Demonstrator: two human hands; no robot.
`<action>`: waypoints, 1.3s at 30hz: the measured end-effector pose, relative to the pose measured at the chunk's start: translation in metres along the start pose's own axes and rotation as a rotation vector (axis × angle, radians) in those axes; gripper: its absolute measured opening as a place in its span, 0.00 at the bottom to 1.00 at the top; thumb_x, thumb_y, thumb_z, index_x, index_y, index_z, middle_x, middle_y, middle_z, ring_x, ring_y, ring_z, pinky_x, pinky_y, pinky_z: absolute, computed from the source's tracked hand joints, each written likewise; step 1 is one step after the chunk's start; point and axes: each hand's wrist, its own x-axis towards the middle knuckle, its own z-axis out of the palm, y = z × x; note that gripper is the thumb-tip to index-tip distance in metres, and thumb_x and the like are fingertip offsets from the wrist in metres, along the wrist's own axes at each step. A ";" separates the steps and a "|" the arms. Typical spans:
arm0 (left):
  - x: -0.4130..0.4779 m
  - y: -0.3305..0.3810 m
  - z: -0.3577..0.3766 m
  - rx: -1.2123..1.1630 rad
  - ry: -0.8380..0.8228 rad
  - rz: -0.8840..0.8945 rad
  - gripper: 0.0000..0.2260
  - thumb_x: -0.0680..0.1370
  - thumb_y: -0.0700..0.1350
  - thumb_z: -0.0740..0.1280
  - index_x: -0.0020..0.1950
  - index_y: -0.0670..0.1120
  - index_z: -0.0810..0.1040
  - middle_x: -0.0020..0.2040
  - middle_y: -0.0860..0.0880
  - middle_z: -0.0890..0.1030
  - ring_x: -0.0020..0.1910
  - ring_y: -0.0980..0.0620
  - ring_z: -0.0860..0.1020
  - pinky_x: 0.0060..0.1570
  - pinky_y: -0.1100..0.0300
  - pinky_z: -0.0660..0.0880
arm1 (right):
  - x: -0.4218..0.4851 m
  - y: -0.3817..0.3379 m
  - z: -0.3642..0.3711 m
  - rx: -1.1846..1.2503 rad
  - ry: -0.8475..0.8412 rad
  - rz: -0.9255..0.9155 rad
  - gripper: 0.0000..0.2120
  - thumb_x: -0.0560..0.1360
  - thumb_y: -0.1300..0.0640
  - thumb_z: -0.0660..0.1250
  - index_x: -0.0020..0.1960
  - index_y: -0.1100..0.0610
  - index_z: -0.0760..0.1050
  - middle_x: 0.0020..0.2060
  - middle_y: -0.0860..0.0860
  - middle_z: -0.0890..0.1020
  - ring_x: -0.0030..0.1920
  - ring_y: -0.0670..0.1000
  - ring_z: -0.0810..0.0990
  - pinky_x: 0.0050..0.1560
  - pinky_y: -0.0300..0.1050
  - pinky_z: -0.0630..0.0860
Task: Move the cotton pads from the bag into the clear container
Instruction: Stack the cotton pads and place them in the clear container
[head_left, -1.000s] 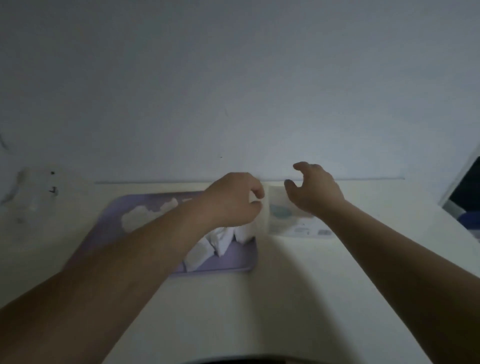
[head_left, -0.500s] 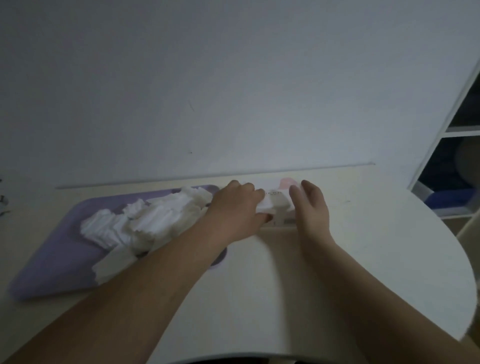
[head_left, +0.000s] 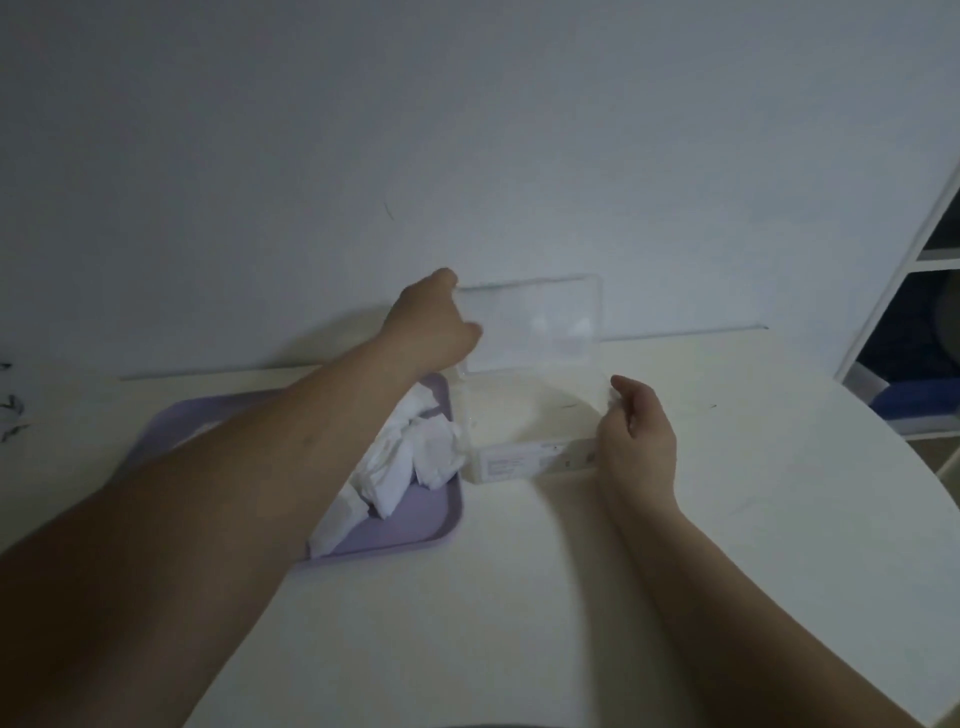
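Two hands were in view; what did each hold? the listener asked.

One clear container (head_left: 530, 415) sat on a pale table (head_left: 519, 597), the describer answered. The left hand (head_left: 431, 327) had its fingers curled round the left edge of the lid (head_left: 535, 322), which stood upright at the back. The right hand (head_left: 639, 441) gripped the container's right end, thumb at the rim.

Where were the cotton pads, and how many?

One loose heap of white cotton pads (head_left: 410, 467) lay on a single purple tray (head_left: 415, 525), too jumbled to count. The tray's right rim was just beside the container's left wall, and the heap reached almost to that wall. I saw no pad inside the container.

Any writing?

One pale label (head_left: 519, 460) ran along the container's front, its print too small and dim to read.

And room to move?

Bare table spread in front of and to the right of the container, out to a rounded edge. A white shelf unit (head_left: 940, 258) stood well apart at far right.
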 end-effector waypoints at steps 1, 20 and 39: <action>-0.003 -0.004 0.006 -0.014 -0.035 -0.025 0.27 0.76 0.50 0.73 0.72 0.45 0.69 0.62 0.46 0.78 0.55 0.46 0.77 0.55 0.54 0.76 | 0.000 -0.001 0.000 -0.014 0.010 -0.015 0.20 0.83 0.61 0.55 0.71 0.52 0.76 0.64 0.49 0.82 0.64 0.56 0.80 0.69 0.58 0.76; -0.137 -0.090 -0.024 0.228 -0.174 0.105 0.12 0.71 0.56 0.74 0.52 0.57 0.80 0.42 0.57 0.80 0.42 0.55 0.78 0.41 0.59 0.72 | -0.035 -0.034 0.035 -0.598 -0.136 -0.914 0.10 0.73 0.59 0.71 0.52 0.57 0.86 0.53 0.56 0.86 0.55 0.62 0.83 0.55 0.57 0.80; -0.132 -0.136 0.022 0.083 0.094 -0.009 0.22 0.67 0.71 0.66 0.53 0.58 0.77 0.46 0.57 0.74 0.48 0.53 0.76 0.44 0.54 0.76 | -0.051 -0.059 0.096 -0.476 -0.606 -0.392 0.19 0.78 0.58 0.68 0.69 0.58 0.78 0.61 0.58 0.81 0.59 0.61 0.80 0.60 0.51 0.74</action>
